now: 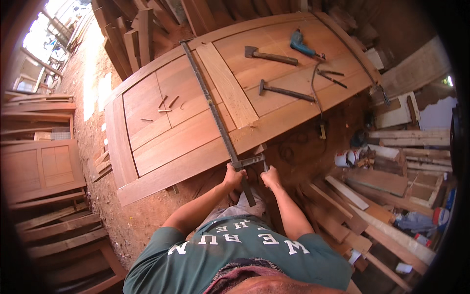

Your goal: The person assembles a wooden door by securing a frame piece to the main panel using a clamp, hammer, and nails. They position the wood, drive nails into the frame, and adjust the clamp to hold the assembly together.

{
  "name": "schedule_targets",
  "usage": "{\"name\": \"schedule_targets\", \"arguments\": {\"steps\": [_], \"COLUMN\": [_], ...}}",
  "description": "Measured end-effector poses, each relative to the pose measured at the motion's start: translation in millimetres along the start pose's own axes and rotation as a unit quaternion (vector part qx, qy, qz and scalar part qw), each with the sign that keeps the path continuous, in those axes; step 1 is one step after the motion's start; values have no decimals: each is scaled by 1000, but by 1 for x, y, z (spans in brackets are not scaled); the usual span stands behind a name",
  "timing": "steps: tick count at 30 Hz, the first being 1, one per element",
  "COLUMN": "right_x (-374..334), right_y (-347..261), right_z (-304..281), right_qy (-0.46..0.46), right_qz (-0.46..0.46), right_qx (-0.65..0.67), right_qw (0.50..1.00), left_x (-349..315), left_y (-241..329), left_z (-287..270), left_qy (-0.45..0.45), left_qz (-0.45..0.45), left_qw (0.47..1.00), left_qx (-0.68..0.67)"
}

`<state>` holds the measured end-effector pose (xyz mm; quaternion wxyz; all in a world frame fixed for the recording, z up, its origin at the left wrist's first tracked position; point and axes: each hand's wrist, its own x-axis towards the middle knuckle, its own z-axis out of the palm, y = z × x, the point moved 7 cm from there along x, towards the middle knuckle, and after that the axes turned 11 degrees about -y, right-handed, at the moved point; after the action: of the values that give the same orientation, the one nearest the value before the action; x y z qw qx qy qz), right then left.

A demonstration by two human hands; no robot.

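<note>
A wooden panel door (171, 149) lies flat in front of me. A long dark bar clamp (215, 112) spans its width, crossing beside the pale middle rail. At the near edge, my left hand (233, 176) is closed around the clamp's bar by its sliding jaw (249, 161). My right hand (270, 178) is closed on the clamp's screw handle, just right of that jaw. The fingers partly hide the handle. A small wood block (260, 149) sits between the jaw and the door's edge.
On the door lie a hatchet-like tool (271, 56), a hammer (288, 91), a blue power drill (302, 45), pincers (333, 77) and several small wooden pegs (163, 102). Another clamp (350, 46) crosses the right end. Stacked boards (342, 215) lie right; door frames (44, 169) stand left.
</note>
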<state>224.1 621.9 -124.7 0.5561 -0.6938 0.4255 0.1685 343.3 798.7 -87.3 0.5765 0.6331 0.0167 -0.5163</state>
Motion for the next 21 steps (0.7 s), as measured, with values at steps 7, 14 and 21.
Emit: {"name": "schedule_targets", "arguments": {"steps": [7, 14, 21], "right_x": [-17, -6, -9], "right_y": [-8, 3, 1], "right_z": [21, 4, 9], "right_qy": [-405, -36, -277], "right_qz": [28, -8, -23], "right_qx": [432, 40, 260], "right_qw": [805, 999, 925], "left_x": [2, 18, 5], "left_y": [-1, -16, -1], "left_z": [-2, 1, 4], "left_qy": [66, 56, 67], "left_qz": [10, -54, -34], "left_qw": [997, 995, 992], "left_qx": [46, 61, 97]}}
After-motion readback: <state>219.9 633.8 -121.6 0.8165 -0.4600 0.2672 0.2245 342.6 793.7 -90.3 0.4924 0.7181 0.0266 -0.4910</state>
